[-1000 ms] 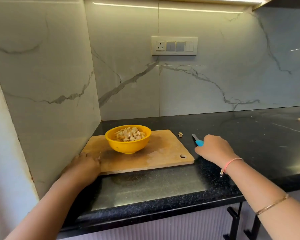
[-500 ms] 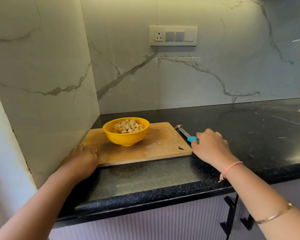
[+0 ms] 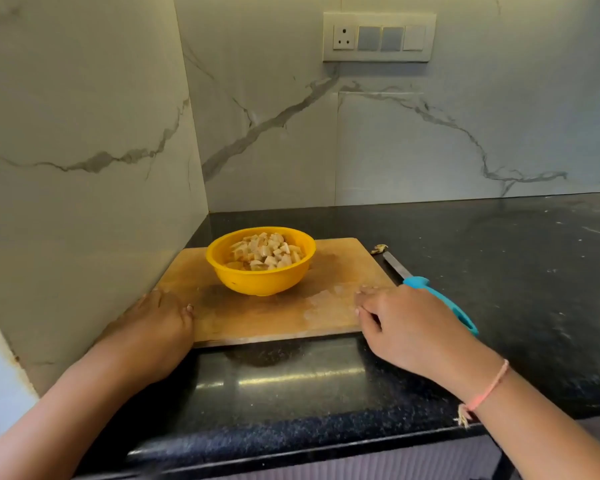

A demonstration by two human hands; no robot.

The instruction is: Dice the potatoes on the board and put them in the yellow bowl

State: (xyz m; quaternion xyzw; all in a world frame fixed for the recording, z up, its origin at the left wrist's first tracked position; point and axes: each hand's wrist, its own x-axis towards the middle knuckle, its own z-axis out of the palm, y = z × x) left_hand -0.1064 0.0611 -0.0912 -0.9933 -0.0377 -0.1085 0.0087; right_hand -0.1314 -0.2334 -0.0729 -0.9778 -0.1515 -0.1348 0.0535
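Head view. Left hand [image 3: 156, 323] lies palm-down over the near left corner of the wooden cutting board [image 3: 291, 317], lower left of frame, thumb on the top face. Cannot tell whether the fingers hook the board's edge.

Right hand [image 3: 406, 327], right of centre, has bent fingers with the tips on the board's near right corner and the thumb toward the near edge. It appears to pinch that corner.

Just beside the right hand, on the black counter [image 3: 516, 271], lies a blue-handled knife [image 3: 430, 291], blade pointing to the back wall; no hand is on it. A small peel scrap [image 3: 379, 249] sits at the blade tip.

The yellow bowl [image 3: 260, 277] stands on the board at frame centre, heaped with diced potato [image 3: 267, 252]. No whole potato or loose cube shows on the board, only damp marks.

Judgement: dicing and transfer look done, and this is the closing step, with both hands on the board.

The next move likely shifts or lifts the board. It calls for an even pull from both corners, kept level and slow, since the full bowl rides loose on top and could slide or tip.
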